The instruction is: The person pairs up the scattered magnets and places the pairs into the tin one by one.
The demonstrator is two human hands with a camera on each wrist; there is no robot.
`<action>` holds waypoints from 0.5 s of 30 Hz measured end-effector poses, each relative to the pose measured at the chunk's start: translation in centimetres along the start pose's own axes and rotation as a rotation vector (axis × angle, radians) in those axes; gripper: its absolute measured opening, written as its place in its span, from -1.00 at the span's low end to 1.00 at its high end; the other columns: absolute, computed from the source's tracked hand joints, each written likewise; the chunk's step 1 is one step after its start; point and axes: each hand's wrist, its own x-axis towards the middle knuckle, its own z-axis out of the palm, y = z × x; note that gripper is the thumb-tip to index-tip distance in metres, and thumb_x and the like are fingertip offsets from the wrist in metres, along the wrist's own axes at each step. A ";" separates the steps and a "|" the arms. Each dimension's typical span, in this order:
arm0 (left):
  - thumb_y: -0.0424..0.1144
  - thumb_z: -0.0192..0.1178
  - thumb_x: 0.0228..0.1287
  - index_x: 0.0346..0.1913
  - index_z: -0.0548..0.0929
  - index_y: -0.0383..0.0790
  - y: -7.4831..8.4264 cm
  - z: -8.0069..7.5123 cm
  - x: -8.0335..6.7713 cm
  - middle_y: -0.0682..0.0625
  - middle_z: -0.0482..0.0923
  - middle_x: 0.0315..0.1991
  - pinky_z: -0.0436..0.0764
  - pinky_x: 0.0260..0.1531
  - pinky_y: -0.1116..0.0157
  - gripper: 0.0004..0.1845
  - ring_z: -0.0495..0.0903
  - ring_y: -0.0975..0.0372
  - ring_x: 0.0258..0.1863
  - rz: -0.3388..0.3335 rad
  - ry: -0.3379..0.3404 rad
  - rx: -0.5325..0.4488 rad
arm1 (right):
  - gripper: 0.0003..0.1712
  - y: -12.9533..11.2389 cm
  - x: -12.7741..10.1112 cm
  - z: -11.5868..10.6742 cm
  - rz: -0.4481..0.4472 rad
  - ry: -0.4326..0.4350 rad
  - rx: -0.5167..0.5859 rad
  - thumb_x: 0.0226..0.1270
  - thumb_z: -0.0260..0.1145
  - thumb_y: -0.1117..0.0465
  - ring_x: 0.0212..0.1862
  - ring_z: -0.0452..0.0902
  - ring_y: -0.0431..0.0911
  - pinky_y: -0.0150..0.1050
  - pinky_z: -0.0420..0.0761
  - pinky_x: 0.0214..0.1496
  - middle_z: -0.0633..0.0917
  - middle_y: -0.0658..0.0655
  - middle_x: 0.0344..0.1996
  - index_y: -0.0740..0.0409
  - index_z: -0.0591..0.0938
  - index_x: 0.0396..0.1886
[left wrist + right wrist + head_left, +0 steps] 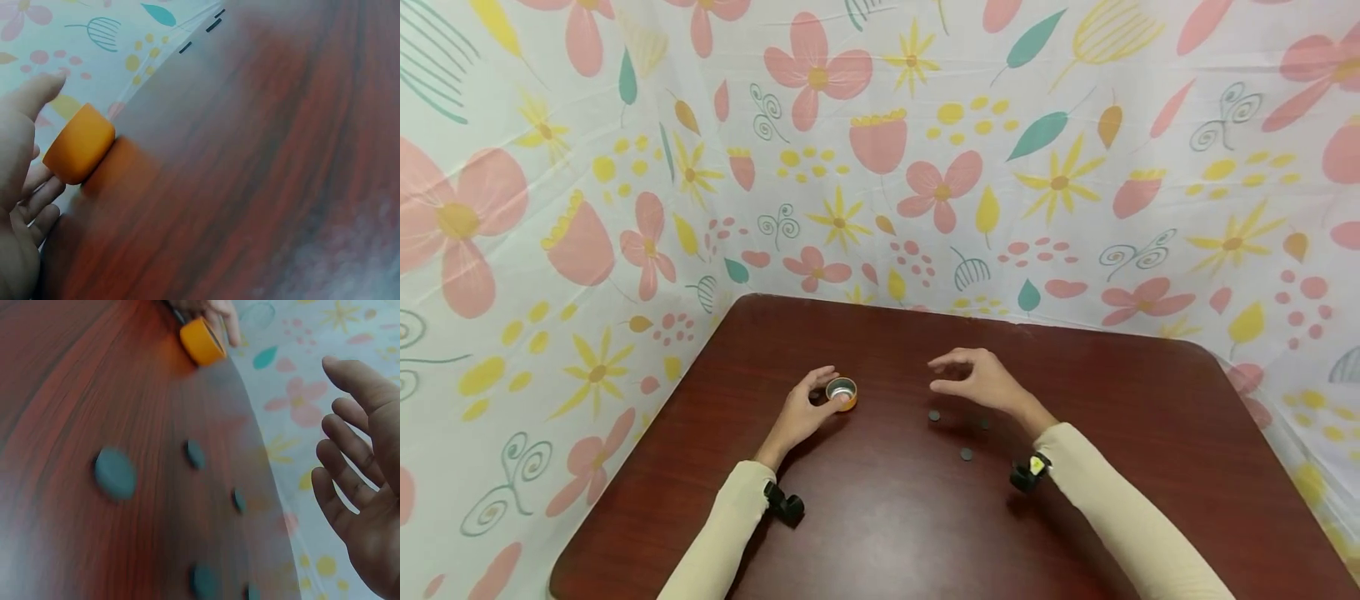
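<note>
A small round orange tin (842, 395), open at the top with a silvery inside, stands upright on the table. My left hand (805, 412) is curved loosely about its left side, the thumb near the rim. In the left wrist view, the fingers lie close beside the tin (81, 145) and the thumb is lifted off it. Whether the fingers touch it I cannot tell. Several dark grey-green discs, among them one nearer disc (115, 473), lie scattered to the right of the tin. My right hand (981, 382) hovers above them with fingers spread and nothing between them.
The dark red-brown wooden table (880, 517) has rounded far corners and a glossy top. A white cloth (880, 200) printed with flowers hangs behind it and along the left side. Each wrist bears a black strapped camera (784, 505).
</note>
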 end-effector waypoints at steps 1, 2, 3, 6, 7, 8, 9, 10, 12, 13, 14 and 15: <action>0.06 0.39 0.33 0.49 0.40 -0.14 0.1 0.0 0.0 0.00 0.53 0.34 0.41 0.27 -0.07 -0.24 0.48 0.09 0.30 0.009 0.003 -0.006 | -0.60 0.2 -0.8 -0.6 0.013 0.010 -0.017 0.24 0.57 0.00 -0.11 0.67 -0.13 -0.17 0.67 -0.07 0.75 0.15 -0.04 -0.10 0.77 0.06; 0.06 0.38 0.34 0.49 0.41 -0.15 0.1 -0.1 0.0 -0.02 0.53 0.35 0.40 0.28 -0.08 -0.25 0.48 0.09 0.30 0.019 0.005 -0.006 | -0.60 0.4 -1.5 -1.1 0.023 0.018 -0.034 0.24 0.56 -0.01 -0.11 0.67 -0.13 -0.17 0.67 -0.06 0.75 0.14 -0.04 -0.11 0.77 0.07; 0.05 0.37 0.36 0.48 0.41 -0.16 0.1 -0.1 0.0 -0.03 0.52 0.35 0.40 0.28 -0.09 -0.27 0.48 0.08 0.31 0.035 0.007 -0.006 | -0.60 0.6 -2.3 -1.6 0.031 0.026 -0.049 0.24 0.56 -0.01 -0.10 0.67 -0.12 -0.17 0.67 -0.05 0.75 0.14 -0.03 -0.12 0.77 0.06; -0.02 0.37 0.38 0.44 0.46 -0.14 0.4 0.0 -0.1 -0.10 0.51 0.35 0.40 0.27 -0.12 -0.35 0.47 0.06 0.31 0.102 0.026 -0.011 | -0.61 1.3 -4.6 -2.9 0.037 0.045 -0.086 0.24 0.56 0.00 -0.09 0.68 -0.05 -0.18 0.67 -0.08 0.75 0.15 -0.03 -0.12 0.77 0.06; -0.06 0.37 0.38 0.43 0.47 -0.12 0.6 0.1 0.0 -0.12 0.51 0.35 0.40 0.27 -0.13 -0.38 0.47 0.04 0.31 0.135 0.035 -0.015 | -0.61 1.6 -5.3 -3.2 0.034 0.048 -0.092 0.24 0.56 0.01 -0.09 0.68 -0.03 -0.19 0.67 -0.08 0.75 0.16 -0.03 -0.10 0.77 0.06; -0.09 0.37 0.39 0.41 0.49 -0.09 0.8 0.1 0.0 -0.13 0.52 0.33 0.40 0.27 -0.13 -0.41 0.47 0.04 0.31 0.168 0.046 -0.019 | -0.61 1.8 -6.0 -3.5 0.034 0.052 -0.098 0.25 0.56 0.02 -0.11 0.67 -0.02 -0.20 0.67 -0.10 0.75 0.15 -0.03 -0.08 0.77 0.06; -0.14 0.37 0.39 0.39 0.51 -0.06 1.2 0.3 0.1 -0.14 0.54 0.32 0.40 0.26 -0.14 -0.45 0.48 0.03 0.30 0.205 0.059 -0.025 | -0.62 2.0 -6.7 -3.8 0.035 0.058 -0.102 0.25 0.56 0.03 -0.11 0.68 0.00 -0.20 0.67 -0.11 0.75 0.15 -0.04 -0.05 0.77 0.06; -0.18 0.37 0.38 0.37 0.52 -0.04 1.8 0.4 0.2 -0.17 0.55 0.29 0.41 0.24 -0.15 -0.47 0.48 0.00 0.28 0.245 0.070 -0.033 | -0.61 2.2 -7.3 -3.9 0.037 0.062 -0.107 0.25 0.56 0.04 -0.11 0.67 0.00 -0.21 0.67 -0.12 0.75 0.15 -0.04 -0.02 0.77 0.06; -0.25 0.38 0.37 0.34 0.55 0.00 3.2 0.9 0.4 -0.17 0.59 0.25 0.43 0.22 -0.16 -0.49 0.51 -0.01 0.25 0.319 0.081 -0.046 | -0.59 2.5 -8.6 -4.3 0.052 0.076 -0.122 0.25 0.56 0.03 -0.10 0.67 -0.01 -0.21 0.67 -0.12 0.75 0.11 -0.04 0.04 0.78 0.06; -0.26 0.38 0.36 0.33 0.56 0.01 4.0 1.1 0.5 -0.14 0.62 0.22 0.45 0.20 -0.14 -0.49 0.53 0.00 0.23 0.350 0.079 -0.045 | -0.57 2.6 -9.2 -4.4 0.060 0.084 -0.130 0.24 0.56 0.02 -0.09 0.67 -0.01 -0.19 0.67 -0.11 0.75 0.10 -0.04 0.06 0.78 0.06; -0.28 0.39 0.35 0.32 0.56 0.01 4.9 1.5 0.7 -0.11 0.64 0.20 0.48 0.18 -0.11 -0.49 0.55 0.02 0.21 0.379 0.072 -0.040 | -0.56 2.7 -9.7 -4.5 0.069 0.090 -0.140 0.24 0.57 0.01 -0.07 0.67 -0.02 -0.18 0.67 -0.11 0.75 0.08 -0.04 0.08 0.78 0.06; -0.27 0.40 0.34 0.32 0.57 0.02 5.8 1.9 0.8 -0.09 0.65 0.19 0.50 0.18 -0.07 -0.49 0.56 0.05 0.19 0.407 0.056 -0.032 | -0.55 2.8 -10.2 -4.7 0.077 0.096 -0.147 0.23 0.57 0.01 -0.05 0.67 -0.01 -0.16 0.68 -0.10 0.75 0.07 -0.04 0.09 0.78 0.07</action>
